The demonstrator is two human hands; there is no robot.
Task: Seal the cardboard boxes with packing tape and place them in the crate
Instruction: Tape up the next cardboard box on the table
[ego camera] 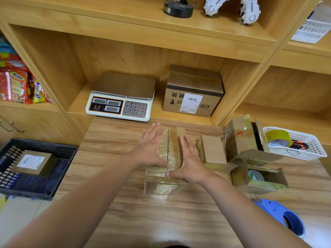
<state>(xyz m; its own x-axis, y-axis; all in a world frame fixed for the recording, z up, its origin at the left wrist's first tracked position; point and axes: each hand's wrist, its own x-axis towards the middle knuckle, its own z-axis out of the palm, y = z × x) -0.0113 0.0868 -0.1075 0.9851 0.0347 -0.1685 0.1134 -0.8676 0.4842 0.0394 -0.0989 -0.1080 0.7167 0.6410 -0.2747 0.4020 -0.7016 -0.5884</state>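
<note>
A white digital scale (121, 102) with an orange-trimmed display sits on the lower shelf (80, 104) just beyond my left hand (152, 149). Far to that hand's left, red and yellow snack packets (19, 86) crowd a side shelf. High beyond my right hand (189, 161), white shoes (249, 9) and a black round base (178, 9) stand on an upper shelf. A white basket (313, 153) stands well to its right.

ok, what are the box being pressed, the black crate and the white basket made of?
Middle box: brown cardboard, matte, with folded flaps. The seam is covered by clear tape, which looks glossy and wrinkled.
Crate: probably moulded plastic, black and dull, with lattice walls.
Basket: likely plastic too, white, with a fine moulded grid.
</note>
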